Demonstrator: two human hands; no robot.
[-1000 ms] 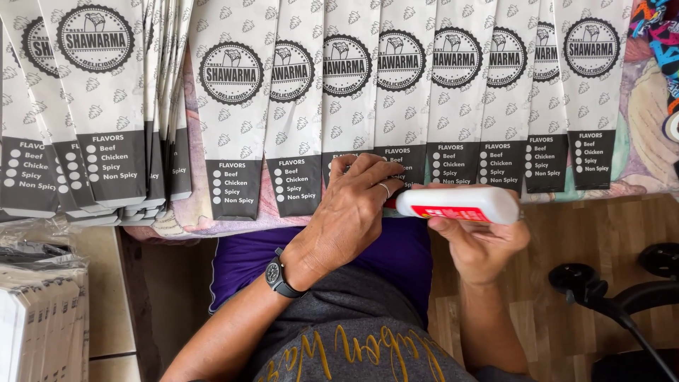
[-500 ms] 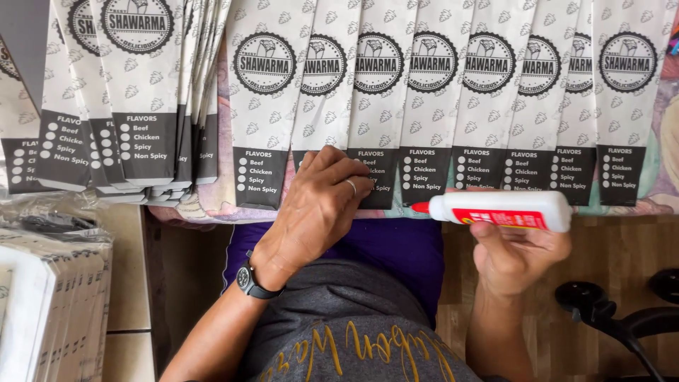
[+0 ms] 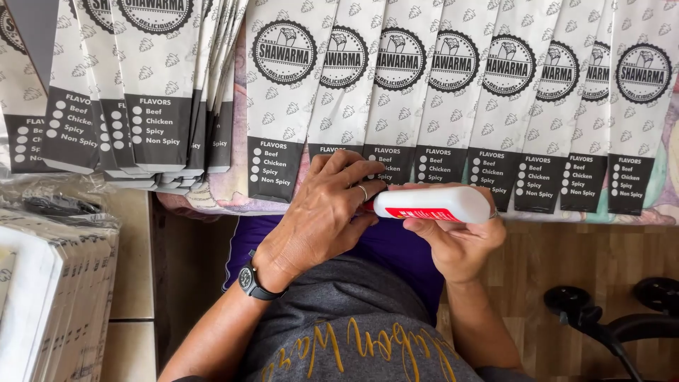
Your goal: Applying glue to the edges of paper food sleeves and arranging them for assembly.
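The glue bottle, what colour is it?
The glue bottle is white with a red label, seen in the head view.

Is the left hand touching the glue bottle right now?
Touching. The head view shows the left hand with its fingers closed over the red tip of the glue bottle, which the right hand holds.

A single head-worn camera supplies the only view. It looks steeply down from above the person's own torso, facing forward over the lap toward the near edge of the surface (image 3: 212, 201). The range is close: the left hand (image 3: 322, 212) and right hand (image 3: 456, 244) sit at frame centre. The row of overlapping white printed paper sleeves (image 3: 453, 99) fills the upper half. No second view exists for overlap.
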